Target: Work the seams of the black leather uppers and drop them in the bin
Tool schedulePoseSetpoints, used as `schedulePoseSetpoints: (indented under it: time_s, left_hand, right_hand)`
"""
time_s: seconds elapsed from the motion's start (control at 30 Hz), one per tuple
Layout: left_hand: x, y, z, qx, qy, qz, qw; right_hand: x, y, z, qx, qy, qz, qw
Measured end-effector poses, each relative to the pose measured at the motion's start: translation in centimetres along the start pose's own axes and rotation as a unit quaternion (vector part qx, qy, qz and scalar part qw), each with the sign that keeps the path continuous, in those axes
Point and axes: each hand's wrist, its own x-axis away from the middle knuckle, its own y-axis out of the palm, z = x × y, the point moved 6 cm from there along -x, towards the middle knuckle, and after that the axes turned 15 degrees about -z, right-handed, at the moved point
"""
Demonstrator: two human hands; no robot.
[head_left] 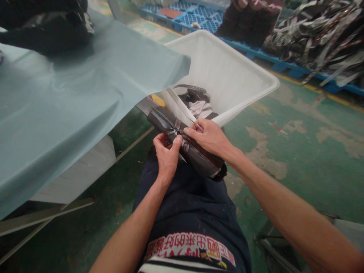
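Observation:
A dark brown leather shoe piece (pixel 199 159) with a strap lies across my lap, one end reaching toward the white bin (pixel 241 72). My left hand (pixel 167 155) is closed on the strap near the shoe's middle, thumb pressed on top. My right hand (pixel 209 136) grips the shoe from the other side, fingers curled, with a thin pink-tipped tool (pixel 198 127) pinched between them. The two hands nearly touch over the strap.
The white bin holds more dark and grey shoe parts (pixel 196 100). A table under a pale blue-green sheet (pixel 71 102) stands at my left, with dark items on it. Blue pallets (pixel 196 17) and heaps of dark material (pixel 318 34) lie beyond on the worn green floor.

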Motion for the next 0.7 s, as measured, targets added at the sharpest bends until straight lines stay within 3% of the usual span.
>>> schedulePoseSetpoints:
  time_s: [0.7]
  left_hand:
    - [-0.02, 0.03, -0.12, -0.02, 0.034, -0.001, 0.999]
  right_hand:
    - [0.12, 0.13, 0.93, -0.027, 0.021, 0.009, 0.999]
